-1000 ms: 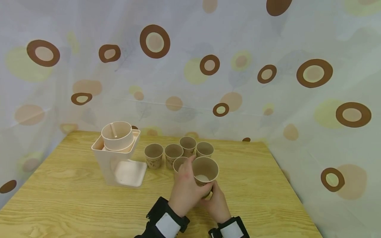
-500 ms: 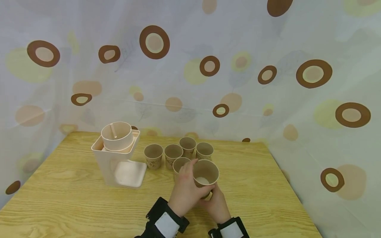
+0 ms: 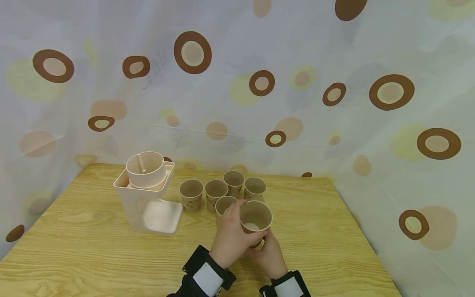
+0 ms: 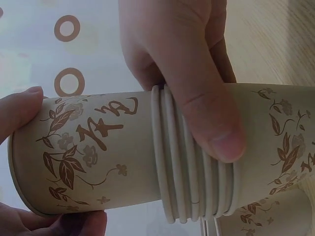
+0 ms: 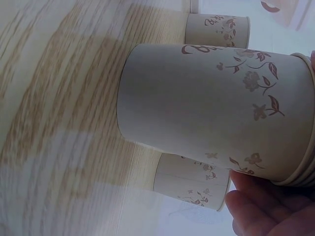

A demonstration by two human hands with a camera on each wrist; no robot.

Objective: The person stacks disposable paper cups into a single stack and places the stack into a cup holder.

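Note:
My left hand (image 3: 229,237) grips a beige paper cup (image 3: 257,212) near its rim, fingers on its far left side and thumb in front. Brown flowers and writing decorate this cup, which the left wrist view shows protruding from a stack of paper cups (image 4: 192,187) with several nested rims. Around those rims my right hand (image 3: 269,258) holds the stack, its thumb (image 4: 224,140) pressed across them. Below the rims, the stack's lowest cup (image 5: 197,108) points its base down at the tabletop. The stack is mostly hidden by the hands in the head view.
Several matching paper cups (image 3: 191,194) stand upright just beyond and left of my hands. Farther left is a pale plastic bin (image 3: 130,206) with a round container (image 3: 146,177) in its top and a flat white tray-like piece (image 3: 163,216) beside it. A patterned sheet (image 3: 237,103) hangs behind the wooden table (image 3: 334,255).
The upper cup has lowered slightly toward the stack, and my left fingers have moved down with it. My right hand stays nearly still; the standing cups have not moved.

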